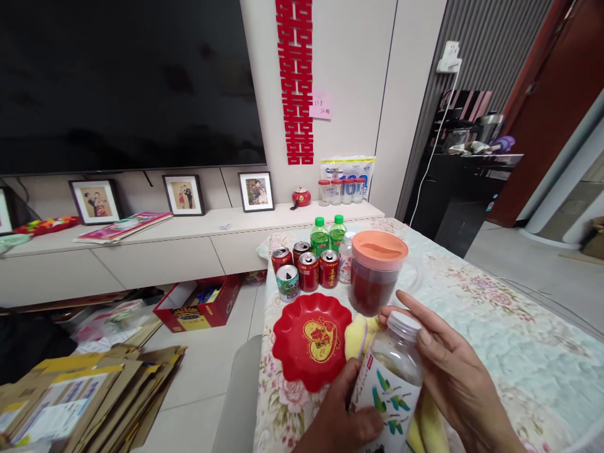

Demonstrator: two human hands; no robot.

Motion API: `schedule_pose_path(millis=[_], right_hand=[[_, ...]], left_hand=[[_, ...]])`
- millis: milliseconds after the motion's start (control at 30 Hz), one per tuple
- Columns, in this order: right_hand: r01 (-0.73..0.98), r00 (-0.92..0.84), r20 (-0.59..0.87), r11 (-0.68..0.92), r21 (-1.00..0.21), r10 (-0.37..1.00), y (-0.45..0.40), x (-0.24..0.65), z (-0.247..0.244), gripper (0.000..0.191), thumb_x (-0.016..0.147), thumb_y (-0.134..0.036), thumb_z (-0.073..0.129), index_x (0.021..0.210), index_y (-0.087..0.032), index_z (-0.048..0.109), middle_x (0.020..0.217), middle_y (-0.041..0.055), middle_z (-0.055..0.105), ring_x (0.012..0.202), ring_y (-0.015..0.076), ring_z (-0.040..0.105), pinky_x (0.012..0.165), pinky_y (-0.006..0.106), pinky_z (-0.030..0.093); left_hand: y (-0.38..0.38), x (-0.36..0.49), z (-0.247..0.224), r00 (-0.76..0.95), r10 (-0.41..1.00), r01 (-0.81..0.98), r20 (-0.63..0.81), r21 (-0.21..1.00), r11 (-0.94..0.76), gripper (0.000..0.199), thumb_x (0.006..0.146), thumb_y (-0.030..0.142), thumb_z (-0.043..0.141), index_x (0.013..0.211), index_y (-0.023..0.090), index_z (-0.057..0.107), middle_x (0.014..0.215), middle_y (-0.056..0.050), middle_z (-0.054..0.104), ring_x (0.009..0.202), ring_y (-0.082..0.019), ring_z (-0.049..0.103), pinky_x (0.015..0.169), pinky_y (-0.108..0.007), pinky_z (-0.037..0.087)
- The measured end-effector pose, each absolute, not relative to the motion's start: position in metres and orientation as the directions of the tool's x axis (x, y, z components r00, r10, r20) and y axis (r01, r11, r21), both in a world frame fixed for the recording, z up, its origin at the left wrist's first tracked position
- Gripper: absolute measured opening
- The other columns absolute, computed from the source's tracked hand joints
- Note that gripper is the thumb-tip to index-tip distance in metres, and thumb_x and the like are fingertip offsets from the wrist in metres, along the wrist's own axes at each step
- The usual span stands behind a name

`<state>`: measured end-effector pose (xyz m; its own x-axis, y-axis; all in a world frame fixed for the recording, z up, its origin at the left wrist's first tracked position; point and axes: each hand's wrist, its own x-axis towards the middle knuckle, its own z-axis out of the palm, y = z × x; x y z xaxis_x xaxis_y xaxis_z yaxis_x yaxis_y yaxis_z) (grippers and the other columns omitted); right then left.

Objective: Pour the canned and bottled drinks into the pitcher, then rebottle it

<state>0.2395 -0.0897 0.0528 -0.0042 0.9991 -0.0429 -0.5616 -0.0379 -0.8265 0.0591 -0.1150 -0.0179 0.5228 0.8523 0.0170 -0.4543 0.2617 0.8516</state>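
Note:
My left hand [346, 409] is wrapped round a clear plastic bottle [389, 390] with a white cap and a label showing green-blue birds. My right hand [457, 371] is at the bottle's top, thumb against the cap and fingers behind it. The bottle is upright, slightly tilted. Behind and below it is a yellow cloth [361, 336]; I cannot tell whether a hand touches it. To the left lies a red scalloped plate [295, 333] with a gold heart design. Just beyond the bottle stands a dark-red-filled jug [372, 286] with an orange lid.
Several red cans [309, 272], a green-white can [287, 283], two green-capped bottles [319, 234] and another clear bottle [345, 258] stand at the back of the table [472, 302], which has a floral cover. Flattened cardboard [141, 390] and a red box [202, 314] are on the floor at left.

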Motion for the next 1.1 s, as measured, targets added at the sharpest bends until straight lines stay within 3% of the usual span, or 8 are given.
schedule_pose_path(millis=[200, 333, 400, 600, 700, 800, 933, 1100], right_hand=[[-0.522, 0.121, -0.051, 0.020, -0.853, 0.991, -0.091, 0.231, 0.053, 0.062, 0.067, -0.036, 0.095, 0.126, -0.031, 0.077, 0.120, 0.0099, 0.075, 0.096, 0.0223, 0.074, 0.079, 0.027, 0.060], [-0.619, -0.016, -0.033, -0.036, -0.784, 0.999, -0.091, 0.233, 0.051, 0.066, 0.078, -0.052, 0.085, 0.137, -0.027, 0.071, 0.133, 0.0173, 0.070, 0.114, 0.0339, 0.071, 0.091, 0.042, 0.060], [-0.637, -0.047, -0.055, -0.072, -0.768, 0.997, -0.092, 0.235, 0.051, 0.063, 0.081, -0.050, 0.083, 0.138, -0.026, 0.071, 0.132, 0.0195, 0.070, 0.118, 0.0362, 0.069, 0.095, 0.047, 0.058], [-0.598, 0.049, -0.083, -0.037, -0.801, 0.995, -0.091, 0.235, 0.052, 0.069, 0.070, -0.035, 0.093, 0.136, -0.025, 0.072, 0.121, 0.0173, 0.075, 0.100, 0.0272, 0.075, 0.083, 0.035, 0.062], [-0.581, 0.118, -0.120, -0.029, -0.813, 0.986, -0.090, 0.230, 0.054, 0.076, 0.064, -0.034, 0.097, 0.136, -0.026, 0.071, 0.118, 0.0155, 0.076, 0.098, 0.0278, 0.076, 0.082, 0.036, 0.062], [-0.571, 0.145, -0.166, -0.054, -0.819, 0.975, -0.089, 0.226, 0.056, 0.075, 0.059, -0.038, 0.099, 0.129, -0.027, 0.075, 0.119, 0.0144, 0.076, 0.105, 0.0316, 0.074, 0.091, 0.042, 0.060], [-0.612, 0.006, -0.123, -0.094, -0.786, 0.992, -0.088, 0.228, 0.056, 0.066, 0.068, -0.060, 0.088, 0.120, -0.020, 0.080, 0.138, 0.0188, 0.067, 0.128, 0.0398, 0.062, 0.109, 0.052, 0.049], [-0.590, -0.114, -0.084, -0.135, -0.796, 0.990, -0.086, 0.238, 0.046, 0.051, 0.082, -0.054, 0.079, 0.118, -0.020, 0.081, 0.134, 0.0199, 0.069, 0.124, 0.0360, 0.065, 0.110, 0.050, 0.049]], left_hand=[[-0.117, 0.060, -0.023, 0.512, 0.859, -0.481, -0.003, 0.828, 0.289, 0.074, 0.069, 0.051, 0.092, 0.129, 0.018, 0.064, 0.104, -0.009, 0.078, 0.098, -0.028, 0.073, 0.084, -0.033, 0.050], [-0.117, 0.060, -0.020, 0.511, 0.860, -0.501, -0.001, 0.813, 0.299, 0.078, 0.067, 0.052, 0.092, 0.131, 0.018, 0.064, 0.105, -0.010, 0.079, 0.096, -0.028, 0.074, 0.081, -0.032, 0.050], [-0.116, 0.060, -0.020, 0.509, 0.860, -0.500, 0.003, 0.815, 0.293, 0.080, 0.066, 0.053, 0.093, 0.133, 0.018, 0.064, 0.106, -0.011, 0.079, 0.096, -0.028, 0.074, 0.081, -0.032, 0.049], [-0.116, 0.061, -0.029, 0.473, 0.881, -0.447, -0.010, 0.859, 0.249, 0.078, 0.064, 0.056, 0.094, 0.125, 0.018, 0.065, 0.099, -0.007, 0.078, 0.088, -0.022, 0.071, 0.077, -0.029, 0.049], [-0.116, 0.062, -0.032, 0.435, 0.900, -0.439, -0.018, 0.868, 0.230, 0.075, 0.064, 0.058, 0.093, 0.120, 0.017, 0.064, 0.101, -0.007, 0.078, 0.086, -0.021, 0.070, 0.075, -0.027, 0.048], [-0.117, 0.062, -0.028, 0.450, 0.893, -0.469, -0.019, 0.845, 0.255, 0.071, 0.068, 0.055, 0.093, 0.121, 0.017, 0.064, 0.104, -0.009, 0.079, 0.090, -0.024, 0.074, 0.079, -0.030, 0.050], [-0.117, 0.060, -0.025, 0.512, 0.859, -0.532, 0.010, 0.789, 0.308, 0.079, 0.070, 0.053, 0.091, 0.134, 0.018, 0.061, 0.111, -0.012, 0.079, 0.102, -0.032, 0.075, 0.086, -0.039, 0.054], [-0.117, 0.058, -0.027, 0.528, 0.848, -0.465, -0.045, 0.820, 0.333, 0.082, 0.065, 0.053, 0.094, 0.133, 0.018, 0.065, 0.113, -0.011, 0.078, 0.100, -0.031, 0.074, 0.085, -0.037, 0.052]])
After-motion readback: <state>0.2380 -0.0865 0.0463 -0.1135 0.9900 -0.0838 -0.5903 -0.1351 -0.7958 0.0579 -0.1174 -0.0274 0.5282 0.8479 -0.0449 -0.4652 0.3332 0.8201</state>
